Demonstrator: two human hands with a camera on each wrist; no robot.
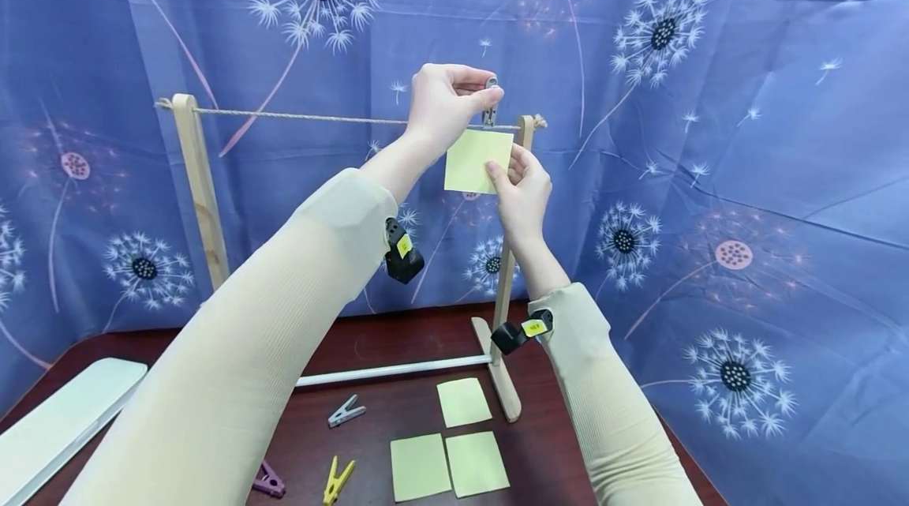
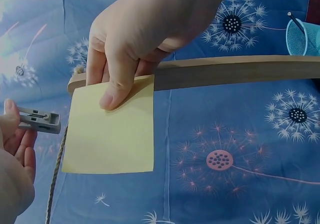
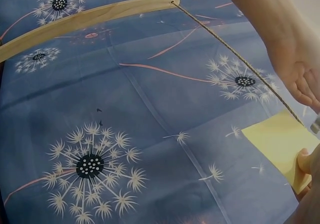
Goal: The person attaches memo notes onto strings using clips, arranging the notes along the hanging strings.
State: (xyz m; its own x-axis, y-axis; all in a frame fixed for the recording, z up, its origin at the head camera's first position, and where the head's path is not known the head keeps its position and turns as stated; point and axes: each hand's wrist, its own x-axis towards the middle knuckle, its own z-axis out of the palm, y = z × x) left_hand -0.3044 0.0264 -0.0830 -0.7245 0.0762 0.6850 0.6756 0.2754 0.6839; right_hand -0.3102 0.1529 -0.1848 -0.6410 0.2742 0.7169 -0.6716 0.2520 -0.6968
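My left hand (image 1: 446, 107) pinches a grey clothespin (image 1: 490, 103) between thumb and fingers, just above the rope (image 1: 305, 118). With thumb in front and fingers behind, my right hand (image 1: 524, 194) holds a yellow sticky note (image 1: 469, 163) by its right side. The note's top edge is close to the rope, right under the clothespin's tip. In the left wrist view, the clothespin (image 2: 40, 119) stands a little apart from the note (image 2: 112, 134). The right wrist view shows the note (image 3: 280, 144) beside the rope, with only a bit of the clothespin at the frame's edge.
A wooden post (image 1: 202, 190) and another post (image 1: 506, 277) carry the rope over a dark red table (image 1: 369, 459). Several yellow notes (image 1: 465, 402) lie there, with a grey clothespin (image 1: 346, 411), a yellow one (image 1: 337, 481) and a purple one (image 1: 270, 481). A white case (image 1: 64, 419) stands at left.
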